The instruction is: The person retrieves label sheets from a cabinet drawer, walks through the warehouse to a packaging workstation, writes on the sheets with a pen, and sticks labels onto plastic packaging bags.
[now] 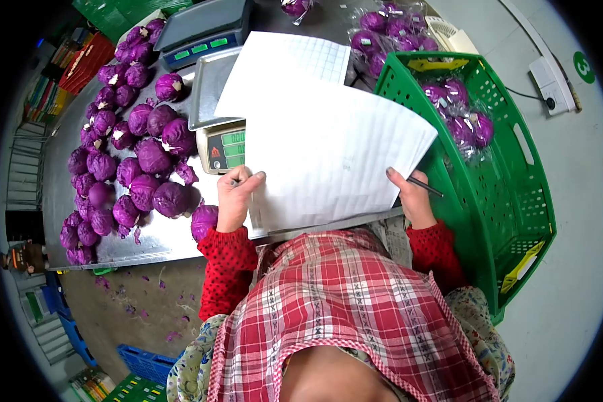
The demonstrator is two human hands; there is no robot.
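Observation:
A stack of white paper sheets (338,147) is held up in front of me over the steel table's edge. My left hand (234,197) is closed on the lower left edge, thumb on top. At the right edge, my right hand (417,201) pinches the sheets, with a dark pen (427,186) also in its grip. Faint printing shows on the paper, too small to read. Behind it, another sheet with a printed grid (285,67) lies partly over a scale (210,151) with green displays. A red cabbage (204,221) sits close to my left hand.
Many red cabbages (153,156) cover the left of the steel table (144,249). A second scale (204,30) stands at the back. To the right is a green crate (476,194) holding several wrapped cabbages (459,117). More wrapped cabbages (392,33) lie behind it.

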